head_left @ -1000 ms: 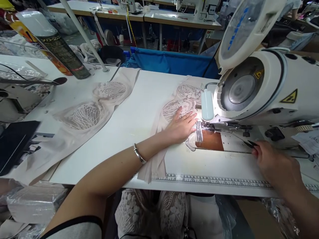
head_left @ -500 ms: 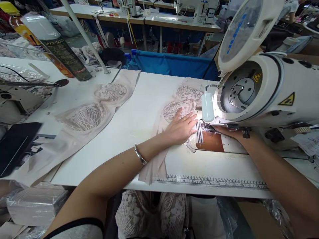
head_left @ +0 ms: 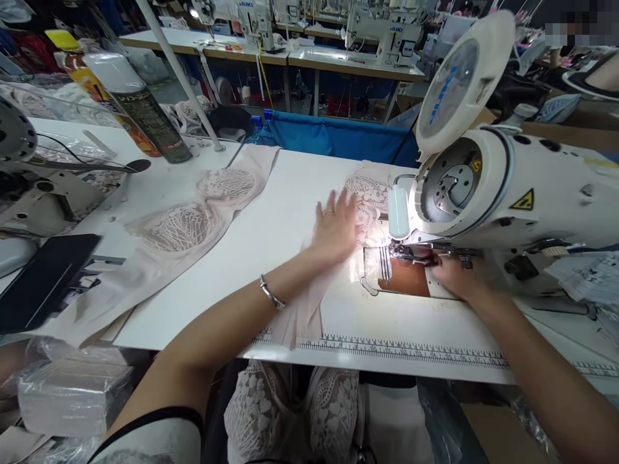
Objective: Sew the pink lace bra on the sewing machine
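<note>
My left hand (head_left: 336,229) is open, its fingers spread and slightly blurred, over a pale pink lace bra (head_left: 367,188). The bra lies beside the needle area of a white sewing machine (head_left: 512,187), and its lower band trails toward the table's front edge under my forearm. My right hand (head_left: 457,274) is at the right of the presser foot (head_left: 399,250), low under the machine's arm. Machine parts hide its fingertips, so I cannot see what they touch. A lamp lights the cloth by the foot.
A second lace bra (head_left: 178,225) lies flat on the left. Behind it stand a spray can (head_left: 149,116) and a bottle with a yellow cap (head_left: 62,40). A ruler strip (head_left: 377,348) runs along the front edge. More lace bra cups (head_left: 336,409) are below it.
My left hand has lifted and swung back to the left, fingers now pointing away from me. My right hand has drawn back a little from the presser foot. The camera view has shifted slightly.
</note>
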A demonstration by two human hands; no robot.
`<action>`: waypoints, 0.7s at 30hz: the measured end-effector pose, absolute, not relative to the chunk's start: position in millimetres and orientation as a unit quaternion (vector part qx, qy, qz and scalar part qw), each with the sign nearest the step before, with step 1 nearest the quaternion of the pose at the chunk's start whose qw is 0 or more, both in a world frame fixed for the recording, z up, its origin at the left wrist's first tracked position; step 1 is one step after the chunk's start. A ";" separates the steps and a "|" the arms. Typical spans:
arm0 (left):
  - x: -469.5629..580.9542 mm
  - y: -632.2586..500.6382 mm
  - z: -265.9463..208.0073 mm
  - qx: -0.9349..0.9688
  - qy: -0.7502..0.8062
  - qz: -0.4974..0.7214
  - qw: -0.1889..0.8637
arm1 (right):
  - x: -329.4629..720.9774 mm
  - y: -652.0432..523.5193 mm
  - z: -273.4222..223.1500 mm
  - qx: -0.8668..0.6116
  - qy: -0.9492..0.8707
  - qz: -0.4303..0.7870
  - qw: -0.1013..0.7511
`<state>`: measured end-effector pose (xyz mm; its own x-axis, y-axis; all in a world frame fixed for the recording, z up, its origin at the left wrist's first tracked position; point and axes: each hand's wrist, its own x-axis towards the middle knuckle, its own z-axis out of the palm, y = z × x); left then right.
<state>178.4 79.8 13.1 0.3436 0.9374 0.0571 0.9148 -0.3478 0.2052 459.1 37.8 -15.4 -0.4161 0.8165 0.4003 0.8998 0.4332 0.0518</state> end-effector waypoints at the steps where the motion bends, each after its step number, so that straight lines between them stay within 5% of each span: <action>1: 172.7 78.9 20.8 0.802 0.591 0.044 0.069 | 452.0 25.6 -13.4 -0.490 -0.849 -0.119 0.159; 7: 151.1 13.2 37.5 0.850 0.515 -0.038 0.103 | 368.4 -29.6 -4.0 -0.546 -0.787 -0.007 0.287; 12: 147.8 -62.8 7.6 0.874 0.479 0.080 -0.016 | 330.5 -55.8 -13.9 -0.624 -0.758 0.015 0.189; 17: 141.6 -123.7 2.6 0.887 0.457 0.049 0.054 | 349.1 -111.5 -3.8 -0.425 -0.858 0.128 0.259; 21: 134.3 -143.8 13.0 0.928 0.307 0.098 0.189 | 366.6 -158.6 27.0 -0.311 -0.878 0.297 0.210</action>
